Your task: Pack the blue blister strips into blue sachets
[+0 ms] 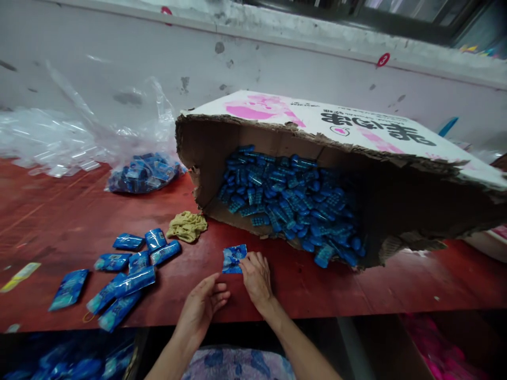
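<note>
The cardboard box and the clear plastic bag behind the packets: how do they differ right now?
The cardboard box is large, brown, torn-edged and tipped on its side with its mouth toward the person; the clear plastic bag is smaller, see-through and slumped by the wall. The box's blue pieces spill loose onto the red table; the bag's stay bunched inside. Both hold blue items.
</note>
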Demonstrator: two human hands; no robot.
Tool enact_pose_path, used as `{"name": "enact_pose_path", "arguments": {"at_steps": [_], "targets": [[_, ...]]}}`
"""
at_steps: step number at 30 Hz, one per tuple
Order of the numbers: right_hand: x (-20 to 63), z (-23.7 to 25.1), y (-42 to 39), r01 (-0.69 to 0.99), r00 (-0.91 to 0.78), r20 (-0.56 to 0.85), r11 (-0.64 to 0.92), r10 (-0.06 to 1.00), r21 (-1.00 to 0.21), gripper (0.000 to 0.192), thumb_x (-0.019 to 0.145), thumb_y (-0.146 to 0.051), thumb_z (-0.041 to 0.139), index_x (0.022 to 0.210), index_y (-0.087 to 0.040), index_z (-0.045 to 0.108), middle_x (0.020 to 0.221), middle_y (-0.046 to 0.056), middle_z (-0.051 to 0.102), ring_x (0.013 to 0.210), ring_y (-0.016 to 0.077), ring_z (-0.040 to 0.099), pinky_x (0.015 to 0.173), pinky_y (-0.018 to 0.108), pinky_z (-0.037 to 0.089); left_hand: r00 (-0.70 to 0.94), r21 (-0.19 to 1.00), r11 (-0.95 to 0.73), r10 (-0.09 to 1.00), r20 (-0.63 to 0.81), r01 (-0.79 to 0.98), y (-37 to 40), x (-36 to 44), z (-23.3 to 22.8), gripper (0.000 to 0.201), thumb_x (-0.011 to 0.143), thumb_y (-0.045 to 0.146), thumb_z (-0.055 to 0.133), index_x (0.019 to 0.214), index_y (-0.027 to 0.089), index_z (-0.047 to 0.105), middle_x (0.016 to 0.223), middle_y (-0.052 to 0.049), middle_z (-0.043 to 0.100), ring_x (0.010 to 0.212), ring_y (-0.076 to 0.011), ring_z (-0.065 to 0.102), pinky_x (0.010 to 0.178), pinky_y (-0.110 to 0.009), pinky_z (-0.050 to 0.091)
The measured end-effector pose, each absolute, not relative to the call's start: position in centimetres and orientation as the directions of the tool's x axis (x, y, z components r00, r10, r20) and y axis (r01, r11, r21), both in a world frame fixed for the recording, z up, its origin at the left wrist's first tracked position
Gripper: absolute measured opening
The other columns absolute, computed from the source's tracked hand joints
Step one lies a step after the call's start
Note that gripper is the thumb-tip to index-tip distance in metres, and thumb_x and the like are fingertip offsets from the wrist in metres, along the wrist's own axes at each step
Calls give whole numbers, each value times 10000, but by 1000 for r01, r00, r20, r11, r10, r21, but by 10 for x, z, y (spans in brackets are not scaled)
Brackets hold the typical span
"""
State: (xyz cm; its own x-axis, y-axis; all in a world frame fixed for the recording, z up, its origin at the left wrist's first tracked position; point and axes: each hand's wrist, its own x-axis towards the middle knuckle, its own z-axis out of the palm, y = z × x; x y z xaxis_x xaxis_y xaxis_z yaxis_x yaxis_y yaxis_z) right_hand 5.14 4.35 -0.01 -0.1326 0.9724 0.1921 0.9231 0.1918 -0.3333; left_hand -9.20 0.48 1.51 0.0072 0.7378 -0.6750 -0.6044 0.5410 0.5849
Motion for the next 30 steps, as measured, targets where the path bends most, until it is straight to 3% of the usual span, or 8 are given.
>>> {"name": "enact_pose_path", "arguments": {"at_steps": [6,9,15,20,24,27,30], "targets": [[54,5,30,908,-154,240,233,959,-349,187,867,-194,476,923,-255,644,979,48,618,849,194,497,715,313,313,-127,724,502,774,-621,-473,10,-73,14,356,635,197,685,939,150,505,603,24,606,380,-70,515,374,-179,390],[55,10,22,884,-172,251,261,953,-388,205,879,-197,455,958,-249,637,911,40,621,803,181,497,697,299,305,-131,758,502,792,-597,-416,15,-70,10,311,613,241,695,858,152,525,555,49,576,343,-54,472,337,-165,354],[59,13,27,863,-203,249,293,947,-412,222,884,-165,433,901,-220,647,790,32,614,760,166,496,672,275,301,-109,747,550,774,-624,-373,26,-69,5,275,561,312,723,561,134,513,403,22,535,354,-105,527,362,-192,405],[56,10,39,895,-158,234,240,959,-377,223,880,-172,438,887,-242,649,774,29,618,755,167,521,672,278,308,-85,713,581,749,-657,-391,24,-76,7,308,568,341,723,538,148,484,404,14,536,390,-127,559,390,-215,438],[54,9,45,905,-130,205,200,970,-376,199,851,-171,471,887,-256,648,826,48,622,789,195,536,687,295,344,-55,657,583,727,-685,-478,14,-90,10,301,541,312,750,607,150,505,440,25,546,357,-93,509,356,-195,404],[57,12,45,812,-41,234,169,971,-558,234,847,-204,461,1024,-233,612,952,80,608,871,211,538,743,316,382,-74,648,522,745,-663,-554,8,-96,15,314,532,324,756,674,154,532,452,52,532,326,-56,447,314,-157,321],[56,16,41,508,8,104,85,995,-857,293,814,-273,499,1085,-190,574,936,61,614,785,168,565,706,270,432,-96,678,489,768,-633,-549,11,-93,18,346,512,320,765,731,154,555,525,29,594,400,-76,527,358,-158,358]]}}
